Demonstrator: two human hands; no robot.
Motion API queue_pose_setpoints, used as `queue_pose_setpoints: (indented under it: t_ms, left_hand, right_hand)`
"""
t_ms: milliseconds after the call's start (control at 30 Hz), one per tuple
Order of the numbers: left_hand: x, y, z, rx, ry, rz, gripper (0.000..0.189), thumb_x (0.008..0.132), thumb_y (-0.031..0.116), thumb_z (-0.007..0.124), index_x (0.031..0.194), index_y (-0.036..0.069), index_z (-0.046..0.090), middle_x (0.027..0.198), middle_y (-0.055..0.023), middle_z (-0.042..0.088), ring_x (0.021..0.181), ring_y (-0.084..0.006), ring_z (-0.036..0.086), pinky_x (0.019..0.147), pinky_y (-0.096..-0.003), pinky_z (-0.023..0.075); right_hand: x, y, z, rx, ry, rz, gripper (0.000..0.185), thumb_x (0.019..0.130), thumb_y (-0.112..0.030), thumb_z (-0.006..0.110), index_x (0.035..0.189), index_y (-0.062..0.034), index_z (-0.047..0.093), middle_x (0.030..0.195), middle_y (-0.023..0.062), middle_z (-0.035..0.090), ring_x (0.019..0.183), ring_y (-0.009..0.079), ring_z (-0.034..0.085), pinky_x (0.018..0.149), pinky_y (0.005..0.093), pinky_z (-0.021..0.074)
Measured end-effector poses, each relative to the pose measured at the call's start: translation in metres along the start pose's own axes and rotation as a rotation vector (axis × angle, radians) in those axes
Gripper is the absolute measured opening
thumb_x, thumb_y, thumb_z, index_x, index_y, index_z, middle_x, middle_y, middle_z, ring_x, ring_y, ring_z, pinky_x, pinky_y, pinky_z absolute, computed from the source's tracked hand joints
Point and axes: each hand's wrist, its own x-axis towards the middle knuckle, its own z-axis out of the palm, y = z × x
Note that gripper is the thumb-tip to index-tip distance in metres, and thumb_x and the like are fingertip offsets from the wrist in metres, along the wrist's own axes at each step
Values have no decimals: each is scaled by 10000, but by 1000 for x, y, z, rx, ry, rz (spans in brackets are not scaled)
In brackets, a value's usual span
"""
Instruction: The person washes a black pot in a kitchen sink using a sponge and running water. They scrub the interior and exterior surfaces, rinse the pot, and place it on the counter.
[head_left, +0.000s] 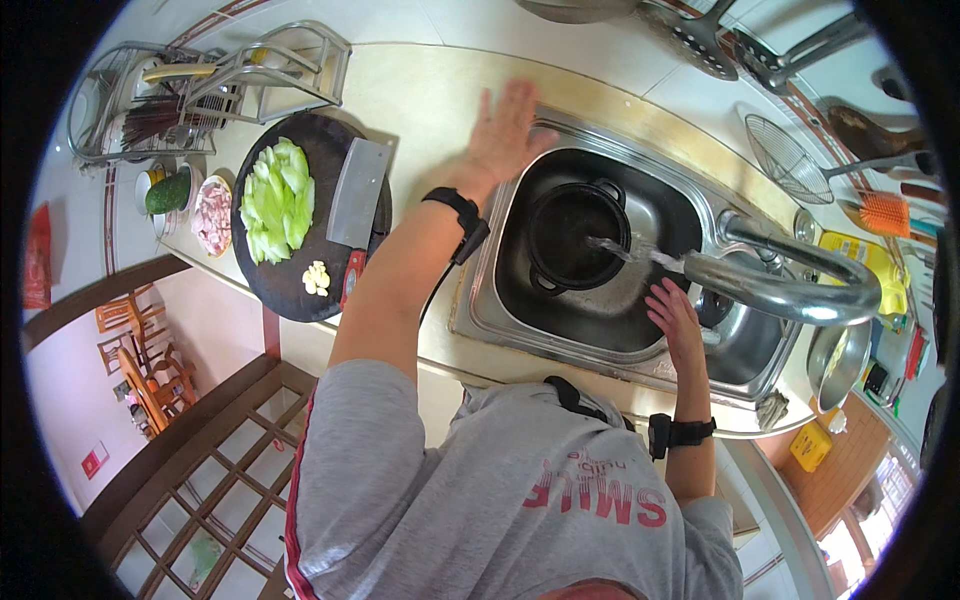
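My left hand (510, 135), slightly blurred, is spread above the counter at the sink's upper left corner and holds nothing. My right hand (673, 315) hangs empty with fingers apart over the sink's near rim, below the faucet (787, 289). Water runs from the spout into a black two-handled pot (574, 236) in the larger basin of the steel sink (476, 300). To the left, a round dark cutting board (322, 135) bears sliced green vegetable pieces (277, 202), peeled garlic cloves (316, 278) and a cleaver (358, 191) along its right side.
A plate of chopped raw meat (212, 216) and a dark green vegetable (168, 193) sit left of the board, below a wire dish rack (150, 97). Ladles and a wire strainer (787, 157) hang on the wall. A metal bowl (840, 367) stands right of the sink.
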Motion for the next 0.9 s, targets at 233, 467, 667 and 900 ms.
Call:
queue_pose_setpoints:
  t_ms: [233,467,667,900]
  left_hand:
    - [-9,28,-19,-223,-75,490,612,991,479,413,1458,84,374,1503,-86,392,1431,-271,280,1171,-460,218]
    - [43,-2,-19,-139,-18,441,613,990,415,456,1473,61,325,1525,-94,348,1431,-275,274,1181,-432,200]
    - [73,18,-6,-220,-67,556,634,991,375,466,1512,87,250,1554,-93,294,1451,-262,230,1192,-434,180]
    - [96,36,-3,-221,-142,703,638,985,352,469,1517,89,234,1562,-88,279,1449,-251,243,1193,-440,167]
  right_hand:
    - [4,-29,0,-151,61,-76,482,1013,-363,488,1361,-30,498,1327,140,558,1170,225,561,992,348,435]
    - [87,-113,-4,-1031,161,-900,425,987,-198,513,1373,-27,465,1430,179,455,1336,316,422,1115,366,312]
    - [142,-121,21,-1345,257,-1036,590,940,-223,574,1431,23,355,1515,220,308,1419,403,250,1160,459,222]
    - [173,-156,50,-1359,41,-1156,570,908,-183,594,1418,-17,402,1483,162,389,1393,341,328,1162,461,236]
